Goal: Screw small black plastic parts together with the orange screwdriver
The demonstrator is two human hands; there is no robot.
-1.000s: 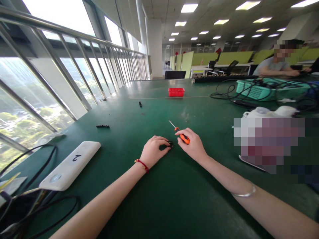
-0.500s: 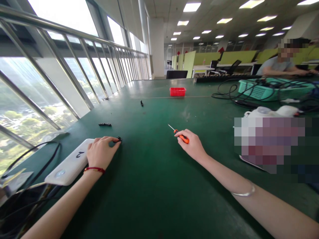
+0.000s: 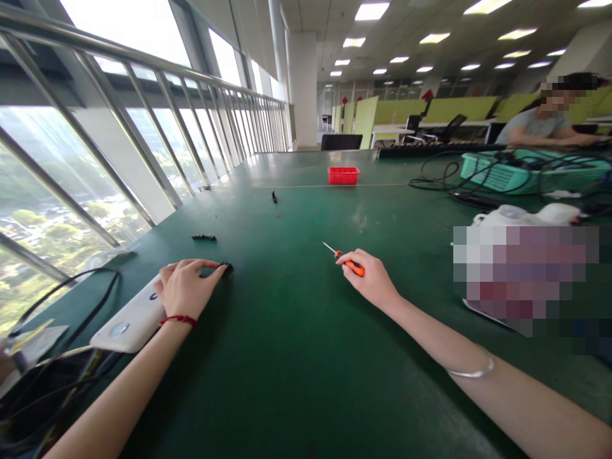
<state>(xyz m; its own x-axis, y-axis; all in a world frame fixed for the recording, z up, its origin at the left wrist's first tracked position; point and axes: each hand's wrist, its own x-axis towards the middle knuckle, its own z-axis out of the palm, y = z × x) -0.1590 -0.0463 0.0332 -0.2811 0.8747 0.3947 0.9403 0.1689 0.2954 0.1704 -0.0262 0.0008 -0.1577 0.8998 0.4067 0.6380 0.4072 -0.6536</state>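
My left hand (image 3: 187, 285) has its thumb and forefinger closed on a small black part (image 3: 226, 267) at the green table's surface. Its wrist, with a red string bracelet, lies beside a white power bank (image 3: 131, 322), which the hand partly covers. My right hand (image 3: 370, 275) is closed round the orange and black handle of a screwdriver (image 3: 354, 268), whose thin shaft points up and to the left. A black strip-like piece (image 3: 204, 238) lies beyond my left hand, and another small black piece (image 3: 274, 197) is farther back.
A red tray (image 3: 343, 176) stands at the back of the table (image 3: 287, 357). To the right are a green basket (image 3: 502, 177) with black cables and a white, partly blurred object (image 3: 509, 217). A person sits beyond the basket. Cables and a dark bag lie at the left edge.
My left hand has shifted slightly left, with the small black part between its fingertips. My right hand still holds the screwdriver in nearly the same place.
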